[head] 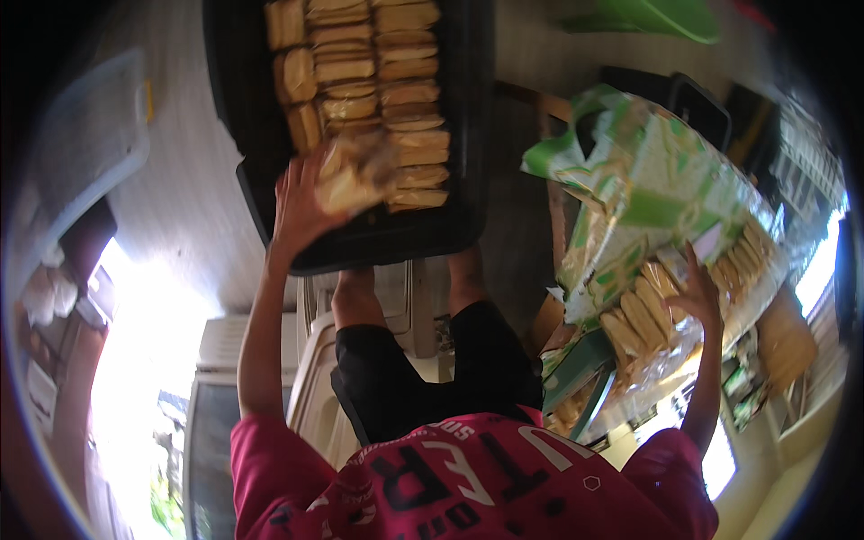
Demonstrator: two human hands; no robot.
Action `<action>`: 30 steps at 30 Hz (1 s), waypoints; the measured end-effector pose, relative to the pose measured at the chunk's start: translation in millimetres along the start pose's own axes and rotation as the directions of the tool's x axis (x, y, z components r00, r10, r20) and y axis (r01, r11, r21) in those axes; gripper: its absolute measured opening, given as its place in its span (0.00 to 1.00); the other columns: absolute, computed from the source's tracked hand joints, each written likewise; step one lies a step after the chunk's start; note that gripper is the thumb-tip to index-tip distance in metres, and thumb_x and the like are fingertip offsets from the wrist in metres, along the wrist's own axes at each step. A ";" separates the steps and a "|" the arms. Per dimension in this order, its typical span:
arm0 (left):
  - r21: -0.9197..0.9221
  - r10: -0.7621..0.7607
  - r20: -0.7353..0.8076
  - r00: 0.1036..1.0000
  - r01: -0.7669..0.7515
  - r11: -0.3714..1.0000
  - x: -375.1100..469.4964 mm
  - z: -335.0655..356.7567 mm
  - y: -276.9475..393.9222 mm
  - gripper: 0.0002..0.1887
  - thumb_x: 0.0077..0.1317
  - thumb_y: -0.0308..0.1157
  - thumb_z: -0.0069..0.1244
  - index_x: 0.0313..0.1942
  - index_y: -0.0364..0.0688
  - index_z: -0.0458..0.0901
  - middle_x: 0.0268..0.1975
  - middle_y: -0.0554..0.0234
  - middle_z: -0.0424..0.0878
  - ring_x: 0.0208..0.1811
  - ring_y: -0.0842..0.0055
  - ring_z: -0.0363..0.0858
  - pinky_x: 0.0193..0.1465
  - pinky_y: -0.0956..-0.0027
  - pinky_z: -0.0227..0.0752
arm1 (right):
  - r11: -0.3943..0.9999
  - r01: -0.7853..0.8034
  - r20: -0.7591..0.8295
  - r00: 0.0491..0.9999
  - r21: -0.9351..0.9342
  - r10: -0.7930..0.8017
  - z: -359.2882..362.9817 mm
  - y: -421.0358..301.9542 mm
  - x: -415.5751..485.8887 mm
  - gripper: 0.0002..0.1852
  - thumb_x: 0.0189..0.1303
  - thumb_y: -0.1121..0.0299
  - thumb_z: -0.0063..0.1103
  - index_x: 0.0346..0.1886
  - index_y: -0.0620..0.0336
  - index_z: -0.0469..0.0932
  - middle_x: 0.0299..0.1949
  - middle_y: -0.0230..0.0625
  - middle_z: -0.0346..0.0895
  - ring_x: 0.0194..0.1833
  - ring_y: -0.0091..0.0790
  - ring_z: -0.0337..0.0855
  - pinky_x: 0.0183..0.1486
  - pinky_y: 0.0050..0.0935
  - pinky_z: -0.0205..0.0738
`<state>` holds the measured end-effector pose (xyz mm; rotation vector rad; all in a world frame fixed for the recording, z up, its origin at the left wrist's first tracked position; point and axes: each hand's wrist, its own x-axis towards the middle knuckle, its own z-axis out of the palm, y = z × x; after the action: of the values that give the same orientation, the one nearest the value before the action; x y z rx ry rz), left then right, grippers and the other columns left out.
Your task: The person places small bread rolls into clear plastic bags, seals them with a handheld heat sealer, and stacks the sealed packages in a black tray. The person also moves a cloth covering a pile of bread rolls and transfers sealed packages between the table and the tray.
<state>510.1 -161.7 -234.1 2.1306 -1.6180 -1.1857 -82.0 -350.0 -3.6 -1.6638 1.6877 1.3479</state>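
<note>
My left hand [302, 202] grips a clear-wrapped pack of pale baked goods [354, 175], blurred by motion, over the near end of a black plastic crate [378, 246]. Inside the crate, similar golden packs [412, 101] stand in three columns. On the right, my right hand [698, 297] hovers with fingers spread at a large clear plastic bag [665, 364] of finger-shaped baked goods [641, 314]. Whether its fingertips touch them I cannot tell. A green and white patterned plastic bag [648, 182] lies against the far side of these goods.
A white plastic chair [320, 385] stands by my legs. Under the bag on the right is a dark green container [580, 371]. A translucent plastic bin [88, 148] is at far left, a bright green plastic item [665, 17] at the top right. A glass-fronted cabinet [223, 432] stands lower left.
</note>
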 end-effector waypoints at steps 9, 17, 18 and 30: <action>0.489 0.160 0.056 0.985 -0.167 0.856 190.9 97.9 5.5 0.56 0.48 0.46 0.68 0.72 0.56 0.47 0.64 0.57 0.62 0.69 0.61 0.57 0.72 0.46 0.43 | 0.680 0.005 0.209 0.950 0.733 -0.232 -123.4 -10.0 -57.4 0.67 0.18 0.68 0.77 0.74 0.62 0.50 0.69 0.43 0.59 0.68 0.41 0.59 0.68 0.39 0.56; 0.623 -0.045 0.068 0.997 -0.007 0.782 212.9 214.8 14.7 0.47 0.59 0.38 0.59 0.73 0.56 0.45 0.72 0.59 0.53 0.75 0.64 0.46 0.73 0.40 0.38 | 0.599 0.472 -0.113 0.836 0.647 -0.537 -191.5 -197.7 62.1 0.68 0.18 0.61 0.80 0.72 0.62 0.52 0.68 0.44 0.59 0.68 0.42 0.61 0.70 0.37 0.53; 0.581 -0.018 0.058 0.998 -0.019 0.813 212.1 217.6 11.1 0.47 0.59 0.37 0.58 0.73 0.56 0.46 0.71 0.61 0.55 0.74 0.64 0.48 0.73 0.41 0.39 | 0.524 0.517 -0.085 0.762 0.677 -0.642 -190.2 -235.3 90.2 0.64 0.22 0.60 0.79 0.72 0.61 0.54 0.67 0.44 0.60 0.67 0.41 0.62 0.70 0.36 0.53; 0.359 0.132 0.067 0.989 -0.147 0.922 214.5 189.8 2.8 0.33 0.57 0.29 0.55 0.65 0.52 0.66 0.67 0.62 0.62 0.70 0.63 0.58 0.74 0.57 0.46 | 0.580 0.801 0.109 0.570 0.149 -0.815 -139.8 -546.6 356.0 0.51 0.40 0.54 0.74 0.72 0.48 0.58 0.64 0.43 0.66 0.65 0.40 0.65 0.67 0.35 0.59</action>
<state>390.2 -297.4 -456.1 2.1573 -2.1102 -0.9516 396.4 -553.8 -421.4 -1.8466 0.6503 0.8754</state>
